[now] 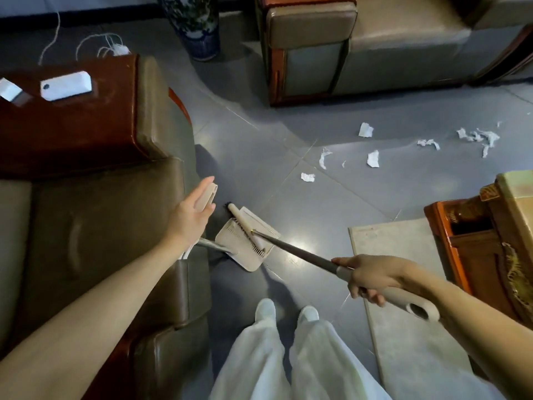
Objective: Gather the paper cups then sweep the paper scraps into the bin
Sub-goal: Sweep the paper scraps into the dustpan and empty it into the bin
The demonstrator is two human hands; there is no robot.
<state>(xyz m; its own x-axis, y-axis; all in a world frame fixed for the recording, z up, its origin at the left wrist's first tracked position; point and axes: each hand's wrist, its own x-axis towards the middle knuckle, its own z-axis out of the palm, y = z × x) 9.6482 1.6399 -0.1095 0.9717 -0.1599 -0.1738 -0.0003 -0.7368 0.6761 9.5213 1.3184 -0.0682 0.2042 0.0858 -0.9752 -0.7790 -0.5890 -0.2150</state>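
Beside the sofa (101, 212), on the grey tile floor, stands the beige dustpan (248, 252), and I take it as my landmark. Its open tray faces up towards me, and the only thing I can see lying in it is the broom head (245, 223), set across the tray with its dark bristles along the ribbed edge. The dustpan's upright handle (208, 194) rises on the sofa side of the tray. My left hand (191, 210) is at the top of that handle with fingers straight and spread wide, closed on nothing; whether the palm touches the handle I cannot tell. My right hand (372, 277) is on the near right of the dustpan, fingers curled firmly round the pale grip of the broom (297, 251), whose dark shaft slants down from that hand into the tray.

The paper scraps (372, 158) lie loose on the tiles beyond the dustpan and to its right, well apart from it, strung out in a ragged line. A pale rug (403, 284) lies to the right of the dustpan, under my right arm, with a carved wooden cabinet (476, 241) past it. Far beyond the dustpan stands a blue-and-white vase (196, 24); its mouth is out of view, so I cannot tell its contents. My white shoes (265, 310) stand just on the near side of the dustpan.
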